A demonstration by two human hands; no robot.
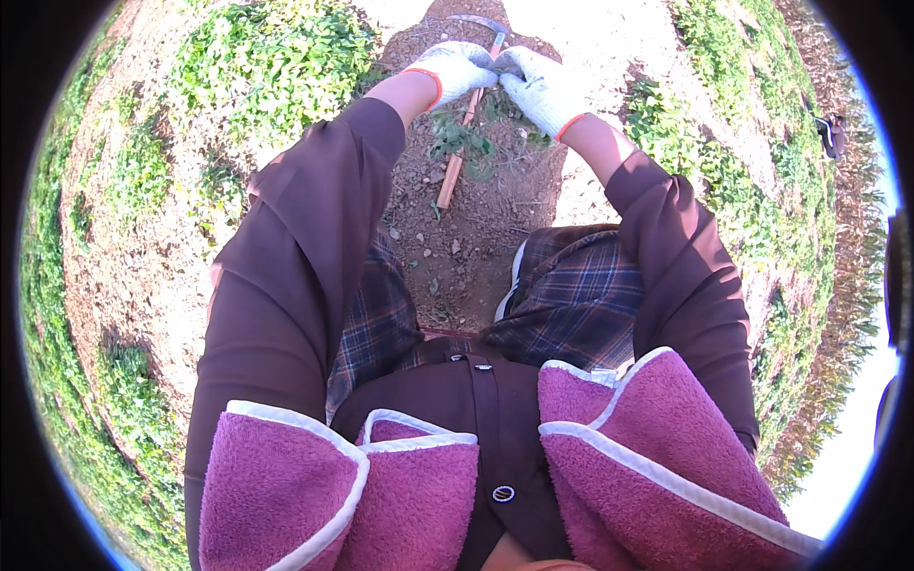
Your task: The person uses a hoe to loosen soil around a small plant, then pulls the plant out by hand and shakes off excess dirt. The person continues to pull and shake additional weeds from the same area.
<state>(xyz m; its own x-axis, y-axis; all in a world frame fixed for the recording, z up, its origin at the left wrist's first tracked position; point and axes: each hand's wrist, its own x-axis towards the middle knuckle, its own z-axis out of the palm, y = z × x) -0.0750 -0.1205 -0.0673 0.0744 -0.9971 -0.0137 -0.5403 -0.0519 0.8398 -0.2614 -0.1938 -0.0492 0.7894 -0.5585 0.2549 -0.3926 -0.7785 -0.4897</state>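
Observation:
My left hand [457, 70], in a white knit glove with an orange cuff, meets my right hand [539, 86], gloved alike, at the top centre. Their fingertips come together above the handle; whether anything small is between them cannot be told. Beneath them a sickle lies on the soil, its curved metal blade [477, 21] beyond the hands and its wooden handle [451, 178] pointing back towards me. Pulled or cut green weeds [457, 139] lie across and beside the handle.
Leafy green plants [278, 64] grow on the left, with another row [664, 128] on the right. Brown soil [457, 250] with small stones lies between my knees. Another person [830, 135] is far off at the right, near tall dry plants [850, 271].

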